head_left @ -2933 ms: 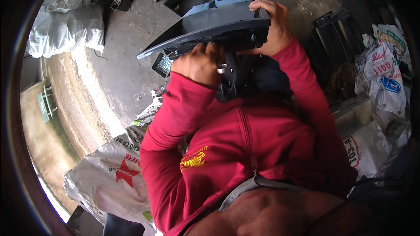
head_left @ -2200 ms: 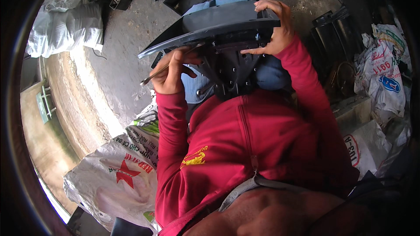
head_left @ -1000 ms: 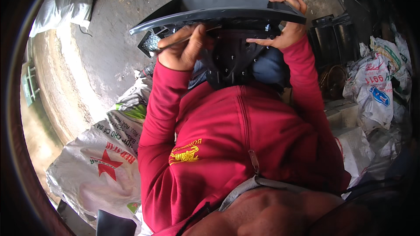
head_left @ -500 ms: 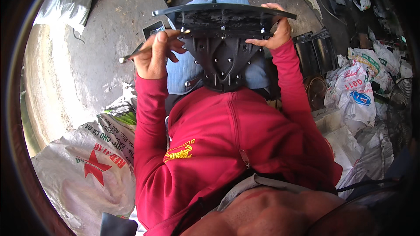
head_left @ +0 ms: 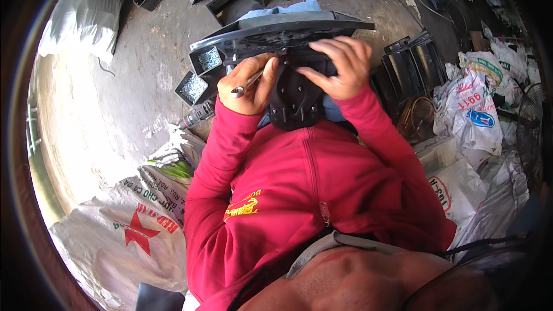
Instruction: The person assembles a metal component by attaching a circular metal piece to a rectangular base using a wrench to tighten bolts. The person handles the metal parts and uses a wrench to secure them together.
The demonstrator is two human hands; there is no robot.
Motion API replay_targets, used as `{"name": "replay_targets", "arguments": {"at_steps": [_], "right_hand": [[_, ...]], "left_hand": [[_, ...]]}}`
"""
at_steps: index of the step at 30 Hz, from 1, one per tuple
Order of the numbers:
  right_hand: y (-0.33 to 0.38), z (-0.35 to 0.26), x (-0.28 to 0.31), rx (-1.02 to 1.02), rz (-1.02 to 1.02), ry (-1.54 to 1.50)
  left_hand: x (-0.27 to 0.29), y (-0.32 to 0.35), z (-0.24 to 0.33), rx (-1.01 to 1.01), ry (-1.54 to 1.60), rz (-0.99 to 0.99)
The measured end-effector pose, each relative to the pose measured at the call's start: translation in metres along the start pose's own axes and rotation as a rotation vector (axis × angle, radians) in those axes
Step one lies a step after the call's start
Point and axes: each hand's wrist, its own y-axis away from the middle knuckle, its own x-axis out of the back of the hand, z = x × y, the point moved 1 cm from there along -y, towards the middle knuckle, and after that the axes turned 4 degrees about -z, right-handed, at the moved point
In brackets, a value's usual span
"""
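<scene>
A black moulded plastic part (head_left: 296,101) rests across my lap. It has a long curved panel (head_left: 276,31) at its far side and several small screws in its body. My left hand (head_left: 250,83) is closed around a slim metal rod tool (head_left: 252,82) with a rounded near end. The tool's far end reaches the joint between panel and body, where my fingers hide it. On the other side, my right hand (head_left: 345,69) hovers over the part with thumb and fingers apart. Nothing shows between its fingers, which are slightly blurred.
Two small black boxes of screws, an upper box (head_left: 207,59) and a lower box (head_left: 192,87), stand left of the part. Beside them lies a dark cylindrical tool (head_left: 197,115). Black plastic parts (head_left: 412,69) stand at right, near white sacks (head_left: 469,103). Another sack (head_left: 121,242) lies lower left.
My left hand has moved right with the tool to the middle of the part. My right hand has let go of the panel's right end and moved inward. The panel has shifted slightly left.
</scene>
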Motion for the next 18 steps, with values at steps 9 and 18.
{"name": "replay_targets", "arguments": {"at_steps": [9, 18], "right_hand": [[0.002, -0.007, -0.032, -0.125, -0.008, 0.056], [0.009, -0.001, -0.036, -0.085, 0.047, 0.05]], "left_hand": [[-0.012, -0.043, 0.023, -0.132, -0.561, -0.137], [-0.024, -0.025, 0.008, -0.292, -0.574, -0.199]]}}
